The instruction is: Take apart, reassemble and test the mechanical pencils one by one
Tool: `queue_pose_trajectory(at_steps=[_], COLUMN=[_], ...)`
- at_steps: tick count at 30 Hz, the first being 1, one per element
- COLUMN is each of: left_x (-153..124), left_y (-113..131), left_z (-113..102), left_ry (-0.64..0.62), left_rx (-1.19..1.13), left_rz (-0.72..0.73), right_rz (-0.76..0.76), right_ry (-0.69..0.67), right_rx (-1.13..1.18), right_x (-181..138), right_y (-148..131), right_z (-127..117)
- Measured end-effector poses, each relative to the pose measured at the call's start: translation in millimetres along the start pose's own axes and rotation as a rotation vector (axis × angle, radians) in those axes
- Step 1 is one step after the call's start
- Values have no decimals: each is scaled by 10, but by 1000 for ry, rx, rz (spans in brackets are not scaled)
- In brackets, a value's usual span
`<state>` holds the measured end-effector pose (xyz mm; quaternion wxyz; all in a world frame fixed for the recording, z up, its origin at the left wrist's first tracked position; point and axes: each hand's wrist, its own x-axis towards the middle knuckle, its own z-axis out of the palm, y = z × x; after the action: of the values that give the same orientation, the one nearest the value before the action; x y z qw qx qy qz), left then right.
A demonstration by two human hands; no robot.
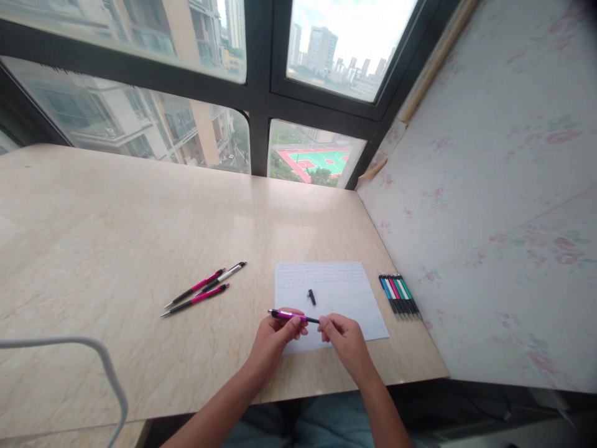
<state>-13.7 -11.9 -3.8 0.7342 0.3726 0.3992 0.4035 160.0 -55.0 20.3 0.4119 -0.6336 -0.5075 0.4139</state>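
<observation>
My left hand [272, 341] is closed around the barrel of a purple pen [295, 317], which lies nearly level above the paper. From the pen's right end sticks out a thin dark rod, and my right hand [346, 341] pinches its far end between thumb and fingers. Beneath both hands is a sheet of white paper [340, 291] with rows of faint writing near its top. A small black piece [312, 298], which looks like a pen part, rests on the sheet just beyond the pen. The rod's very tip is hidden by my right fingers.
Left of the paper lie two pink-and-black pens [198, 300] and a white-and-black pen [224, 277]. Several coloured pens [398, 295] sit in a row by the papered wall [494, 186]. A grey curved tube [105, 361] crosses the near left. Windows [261, 99] border the marble-patterned surface [116, 236].
</observation>
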Motion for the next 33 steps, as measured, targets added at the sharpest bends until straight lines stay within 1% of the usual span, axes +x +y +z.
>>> queue_pose_trajectory(at_steps=[5,10,13,16,19,23,25,28,30,33], left_x=[11,-14,-23,-21,-13,0,5,7,5,2], left_y=[14,58,55,41,26,-16,-36,-41,-33,-30], left_z=[-9,9,23,30,23,2,-4,-3,0,1], left_ry=[-5,-49,-42,-26,-35,-38,-29,-13,-12,-23], left_rx=[-28,56,67,36,5,-20,-29,-56,-78,-81], left_rz=[-4,12,8,5,8,5,-2,-11,-14,-19], right_rz=[-31,-40,-50,-83,-84,-34,-34,-88,-111,-84], right_ry=[-4,-22,-5,34,63,-4,-30,0,32,27], right_rx=[-53,-71,-105,-111,-86,-46,-65,-124,-122,-86], right_x=[-5,-9,-5,-1,-8,-24,-20,-4,4,2], right_y=[-33,-64,-67,-60,-48,-49,-59,-75,-84,-89], right_z=[-23,-43,-58,-58,-40,-31,-41,-54,-54,-45])
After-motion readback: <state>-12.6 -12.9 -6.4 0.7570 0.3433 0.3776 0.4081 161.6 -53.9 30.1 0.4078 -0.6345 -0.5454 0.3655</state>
